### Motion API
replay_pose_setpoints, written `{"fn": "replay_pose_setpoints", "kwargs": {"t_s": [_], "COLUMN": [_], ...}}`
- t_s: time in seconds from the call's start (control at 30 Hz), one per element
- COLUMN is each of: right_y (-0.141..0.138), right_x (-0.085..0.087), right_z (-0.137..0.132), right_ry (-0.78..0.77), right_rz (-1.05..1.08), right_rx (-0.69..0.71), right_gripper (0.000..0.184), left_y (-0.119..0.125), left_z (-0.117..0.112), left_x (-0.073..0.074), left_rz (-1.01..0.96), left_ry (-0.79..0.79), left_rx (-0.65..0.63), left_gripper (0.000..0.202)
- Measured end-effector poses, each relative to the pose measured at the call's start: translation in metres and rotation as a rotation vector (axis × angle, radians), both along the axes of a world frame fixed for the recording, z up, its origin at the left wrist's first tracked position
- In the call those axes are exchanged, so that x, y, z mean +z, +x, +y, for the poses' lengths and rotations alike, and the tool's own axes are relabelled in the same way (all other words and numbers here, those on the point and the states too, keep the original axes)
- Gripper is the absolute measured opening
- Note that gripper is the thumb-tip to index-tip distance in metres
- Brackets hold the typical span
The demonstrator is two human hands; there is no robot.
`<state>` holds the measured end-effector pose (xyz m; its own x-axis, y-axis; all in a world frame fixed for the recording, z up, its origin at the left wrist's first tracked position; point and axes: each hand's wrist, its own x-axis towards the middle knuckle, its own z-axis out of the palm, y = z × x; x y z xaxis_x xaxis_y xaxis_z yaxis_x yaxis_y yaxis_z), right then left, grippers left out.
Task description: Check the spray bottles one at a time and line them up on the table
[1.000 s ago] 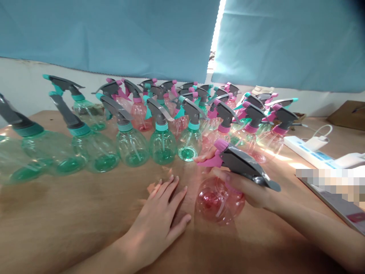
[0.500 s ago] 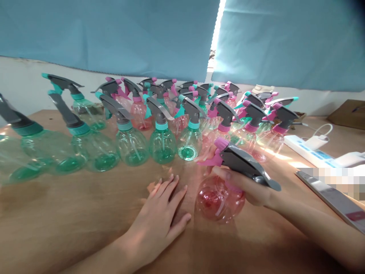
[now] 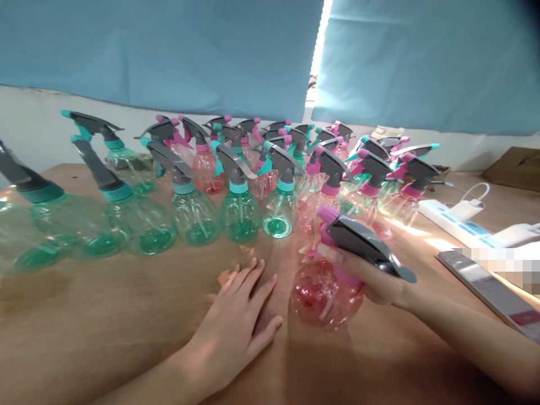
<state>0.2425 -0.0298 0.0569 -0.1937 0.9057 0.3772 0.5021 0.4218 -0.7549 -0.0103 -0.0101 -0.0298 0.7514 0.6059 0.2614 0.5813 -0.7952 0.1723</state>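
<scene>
My right hand (image 3: 379, 281) is wrapped around the neck of a pink spray bottle (image 3: 316, 295) with a grey and pink head. Its fingers are curled on the pink trigger, which is pulled in toward the neck, and the thumb lies along the near side. The bottle is see-through, with a tube inside, and leans slightly with its nozzle toward the upper left. To the left of it my left hand (image 3: 236, 315) lies flat on the wooden table (image 3: 139, 315), fingers spread and holding nothing. Just beyond that hand stands a green spray bottle (image 3: 240, 216).
Several green and pink spray bottles stand in rows across the back, including a pink one (image 3: 365, 199). At the right lie a white power strip (image 3: 455, 222) with plugs and a flat grey device (image 3: 485, 292). Blue curtains (image 3: 169, 56) hang behind, near a brown box (image 3: 512, 171).
The fingers of my right hand have drawn back, squeezing the trigger in toward the bottle neck. My left hand has stayed in place.
</scene>
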Motion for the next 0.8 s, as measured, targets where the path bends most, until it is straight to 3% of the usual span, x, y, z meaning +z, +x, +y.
{"fn": "replay_pose_setpoints", "kwargs": {"t_s": [0.47,0.67,0.8], "right_y": [0.001,-0.005,-0.013], "right_x": [-0.013,-0.001,0.005], "right_z": [0.001,0.001,0.000], "right_ry": [-0.079,-0.088,-0.060], "right_rz": [0.173,0.213,0.293], "right_rx": [0.114,0.159,0.143], "right_gripper": [0.019,0.029,0.030], "left_y": [0.000,-0.001,0.000], "left_z": [0.001,0.001,0.001], "left_x": [-0.003,-0.004,0.005], "left_rz": [-0.026,-0.024,0.013], "left_ry": [-0.019,-0.014,-0.039], "left_rx": [-0.002,-0.001,-0.004], "left_gripper": [0.054,0.055,0.053]}}
